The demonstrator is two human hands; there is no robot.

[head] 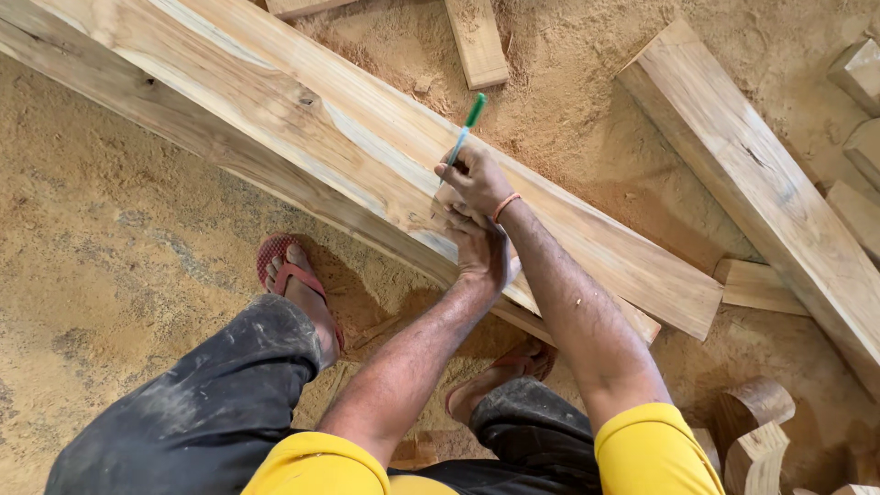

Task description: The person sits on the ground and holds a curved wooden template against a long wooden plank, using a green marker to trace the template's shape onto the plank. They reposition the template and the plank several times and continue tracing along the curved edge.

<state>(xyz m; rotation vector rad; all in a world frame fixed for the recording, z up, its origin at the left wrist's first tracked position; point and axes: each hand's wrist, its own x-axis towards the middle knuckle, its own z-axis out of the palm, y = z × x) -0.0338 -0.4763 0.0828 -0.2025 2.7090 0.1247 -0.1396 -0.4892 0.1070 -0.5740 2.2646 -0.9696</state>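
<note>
Pen (464,133) tip behind right hand (477,179)

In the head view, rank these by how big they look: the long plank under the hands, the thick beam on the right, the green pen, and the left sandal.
1. Long plank, crossing most of the frame.
2. Thick beam, shorter in view and cut off by the frame edge.
3. Left sandal and green pen: alike in length; the sandal is wider but partly covered, so no ranking.

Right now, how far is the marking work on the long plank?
Done: the long plank already lies across the sawdust floor. I cannot make out any finished line on it. In hand: the right hand holds a green pen to the plank's face, and the left hand rests on the plank near its edge. Left: the thick beam to the right lies untouched.
</note>
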